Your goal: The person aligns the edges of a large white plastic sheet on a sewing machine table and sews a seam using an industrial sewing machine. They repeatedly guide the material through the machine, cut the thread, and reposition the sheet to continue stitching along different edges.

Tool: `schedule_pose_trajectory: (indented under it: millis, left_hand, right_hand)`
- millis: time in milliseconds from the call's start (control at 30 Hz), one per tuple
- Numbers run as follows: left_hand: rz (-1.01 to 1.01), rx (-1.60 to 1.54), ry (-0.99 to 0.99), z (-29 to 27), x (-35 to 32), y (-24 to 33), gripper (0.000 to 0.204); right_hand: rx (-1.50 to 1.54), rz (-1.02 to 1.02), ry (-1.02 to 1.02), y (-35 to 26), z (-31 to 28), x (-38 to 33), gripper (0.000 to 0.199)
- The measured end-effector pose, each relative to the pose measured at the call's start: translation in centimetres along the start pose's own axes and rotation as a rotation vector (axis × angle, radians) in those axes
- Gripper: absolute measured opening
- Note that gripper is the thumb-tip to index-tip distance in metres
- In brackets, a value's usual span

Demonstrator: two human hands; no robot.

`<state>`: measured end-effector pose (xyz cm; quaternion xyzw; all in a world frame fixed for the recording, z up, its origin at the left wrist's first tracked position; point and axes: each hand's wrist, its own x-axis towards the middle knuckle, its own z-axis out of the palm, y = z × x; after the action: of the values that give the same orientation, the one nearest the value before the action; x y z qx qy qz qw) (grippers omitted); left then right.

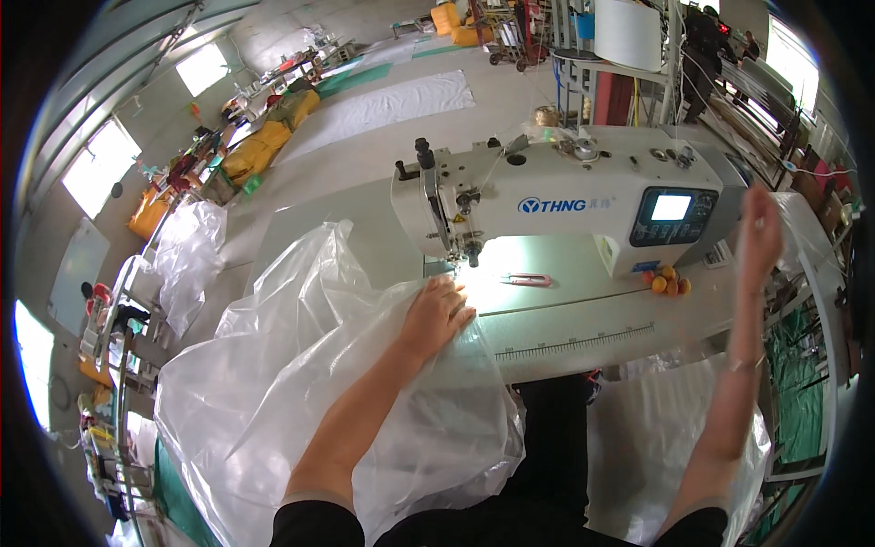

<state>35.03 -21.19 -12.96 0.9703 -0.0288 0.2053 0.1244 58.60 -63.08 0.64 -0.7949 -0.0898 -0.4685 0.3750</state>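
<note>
Black sleeves (317,526), left hand (434,317) flat on crinkled plastic (241,392), right hand (762,239) blurred, grip unclear

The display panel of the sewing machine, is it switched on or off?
On: the display panel on the sewing machine has a screen glowing bright white.

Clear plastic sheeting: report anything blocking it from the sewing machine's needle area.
Nothing visible stands between the clear plastic sheeting and the needle area of the sewing machine; the left hand rests on top, beside that area. The small pink cutter lies off to the right.
</note>
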Motion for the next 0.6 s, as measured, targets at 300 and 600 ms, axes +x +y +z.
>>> schedule_pose_trajectory:
  millis: [300,600]
  left_hand:
    - [-0.010,-0.064,0.000,-0.3,0.4,0.8,0.027]
    - [-0.023,-0.046,-0.051,0.0,0.0,1.8,0.028]
  right_hand:
    - [0.103,0.569,-0.314,20.0,4.9,8.3,0.048]
    - [0.037,0.131,-0.156,6.2,1.5,-8.7,0.028]
